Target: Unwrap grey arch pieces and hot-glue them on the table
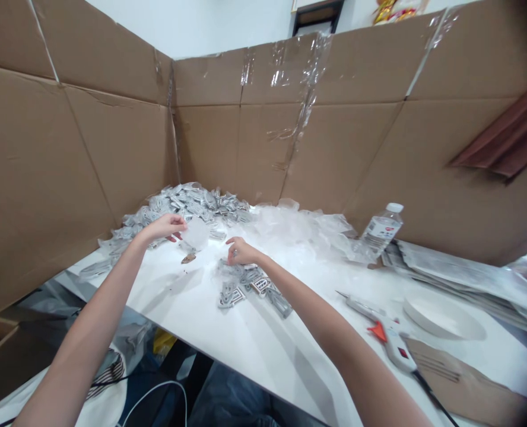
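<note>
My left hand (168,226) reaches over the white table (254,338) and pinches a small clear plastic bag (196,233) at its left edge. My right hand (240,251) hovers just right of that bag, fingers curled over a small heap of silver-grey packets (245,286), and what it holds, if anything, is hidden. Behind both hands lies a large pile of packed silver items (187,204). A small brown piece (188,258) rests on the table between the hands.
Cardboard walls (343,130) fence the table at back and sides. Loose clear bags (299,228), a water bottle (381,230), a glue gun (386,333), a white round dish (444,317) and stacked sheets (468,276) lie to the right.
</note>
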The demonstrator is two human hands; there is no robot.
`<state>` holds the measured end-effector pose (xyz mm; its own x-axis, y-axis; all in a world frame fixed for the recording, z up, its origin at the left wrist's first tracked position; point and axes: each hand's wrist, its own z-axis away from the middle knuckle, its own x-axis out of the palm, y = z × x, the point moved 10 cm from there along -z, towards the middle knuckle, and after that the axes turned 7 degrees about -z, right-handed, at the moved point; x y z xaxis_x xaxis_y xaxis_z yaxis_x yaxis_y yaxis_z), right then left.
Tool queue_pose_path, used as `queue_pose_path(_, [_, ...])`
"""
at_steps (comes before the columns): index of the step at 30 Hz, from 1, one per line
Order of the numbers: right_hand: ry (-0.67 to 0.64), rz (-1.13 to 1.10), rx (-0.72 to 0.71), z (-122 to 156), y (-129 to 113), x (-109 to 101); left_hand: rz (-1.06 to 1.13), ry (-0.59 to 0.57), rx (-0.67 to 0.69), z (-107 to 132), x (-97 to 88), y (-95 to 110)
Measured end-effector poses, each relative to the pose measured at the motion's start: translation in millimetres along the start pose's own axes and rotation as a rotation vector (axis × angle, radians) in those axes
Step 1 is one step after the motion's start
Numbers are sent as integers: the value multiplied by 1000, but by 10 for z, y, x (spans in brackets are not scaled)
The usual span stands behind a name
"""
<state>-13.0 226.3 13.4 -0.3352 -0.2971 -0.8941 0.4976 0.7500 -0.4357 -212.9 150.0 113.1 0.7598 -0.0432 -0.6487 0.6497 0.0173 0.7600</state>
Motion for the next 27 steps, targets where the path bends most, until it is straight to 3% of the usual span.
queue_pose_path(11, [208, -108, -111, 305, -465, -712, -82, -31, 108, -47, 259, 305])
queue_pose_path(15, [228, -182, -109, 389, -561, -959, -123, -13, 230, -123, 448, 495])
queue_pose_path(18, [184, -255, -97, 410, -573, -1045, -132, -11, 379, -125, 669, 759])
queue_pose_path(23, [8, -392, 28, 454, -250, -996, -104, 27, 547, -134, 995, 1111])
queue_pose_path(25, [30, -436, 116, 506, 34, -1115, -82, 68, 550, -189, 1042, 1126])
queue_pose_path(27, [147, -470, 221, 590, 391, -1396, -68, 109, 528, -253, 1046, 1074])
